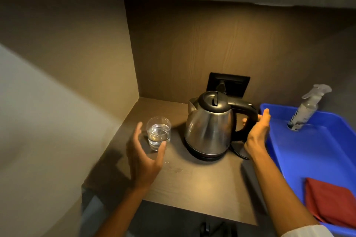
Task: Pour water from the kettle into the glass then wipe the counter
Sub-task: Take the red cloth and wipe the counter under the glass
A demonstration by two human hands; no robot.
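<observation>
A steel kettle (209, 131) with a black lid and handle stands on its base at the middle of the dark wooden counter (192, 188). My right hand (257, 132) is at the handle, fingers curled through it and thumb lifted. To the kettle's left stands a clear glass (158, 132), about half full of water. My left hand (143, 158) is spread around the glass from the near left, thumb tip by its base, not gripping it. A few water drops (174, 169) lie on the counter in front of the glass.
A blue tray (308, 150) on the right holds a folded red cloth (331, 200) and a spray bottle (306, 109). A black wall socket (229, 82) sits behind the kettle. Walls close the niche at the left and back; a cabinet hangs overhead.
</observation>
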